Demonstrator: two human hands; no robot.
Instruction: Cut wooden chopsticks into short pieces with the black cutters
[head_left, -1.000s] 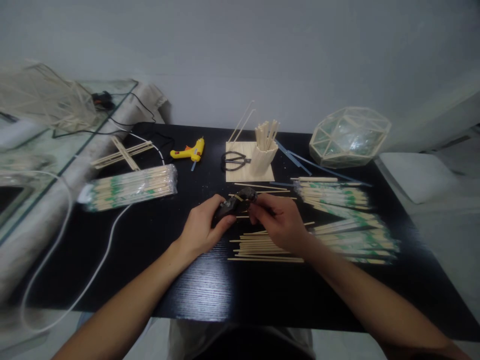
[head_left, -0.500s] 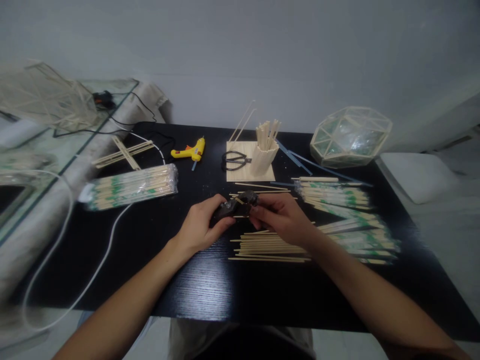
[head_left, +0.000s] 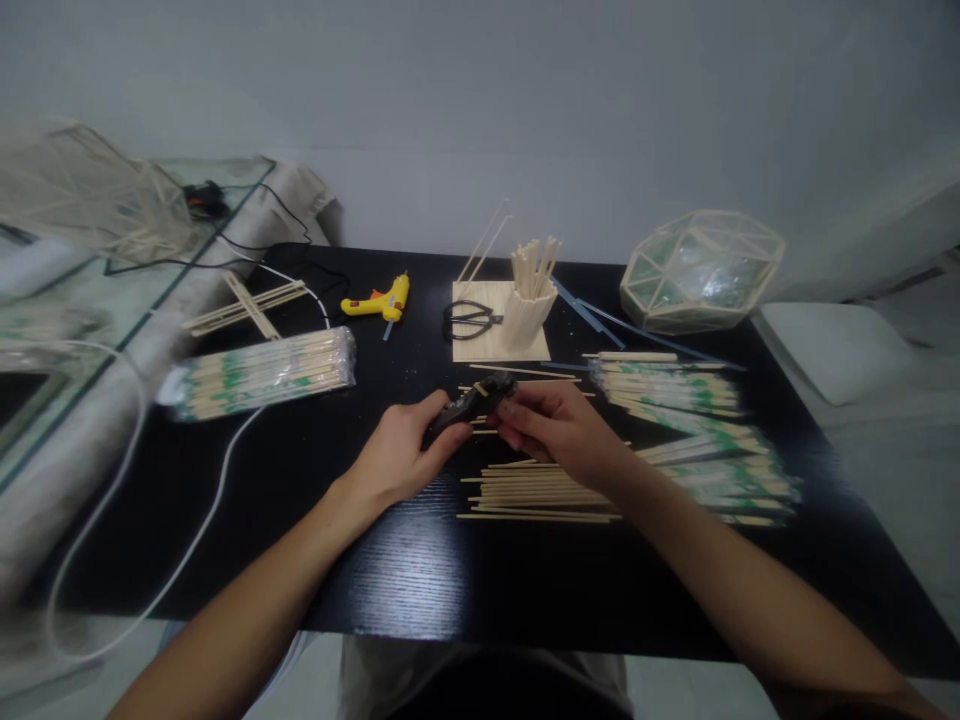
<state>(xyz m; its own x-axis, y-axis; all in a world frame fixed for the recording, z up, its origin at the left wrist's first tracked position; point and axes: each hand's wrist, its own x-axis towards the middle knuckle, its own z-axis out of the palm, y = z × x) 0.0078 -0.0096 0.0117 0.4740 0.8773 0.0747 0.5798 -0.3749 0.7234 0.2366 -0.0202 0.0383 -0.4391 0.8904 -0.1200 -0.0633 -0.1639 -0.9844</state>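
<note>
Above stick pile (head_left: 536, 492): both hands grip cutter (head_left: 472, 398).

Two bare forearms, no sleeves, no rings or watch, left grip (head_left: 401, 455), right grip (head_left: 559, 430)

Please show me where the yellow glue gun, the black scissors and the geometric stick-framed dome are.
yellow glue gun (head_left: 379, 301), head view, on its body.
black scissors (head_left: 470, 320), head view, near the pivot between handles and blades.
geometric dome (head_left: 701, 268), head view, on its front panel.
</note>
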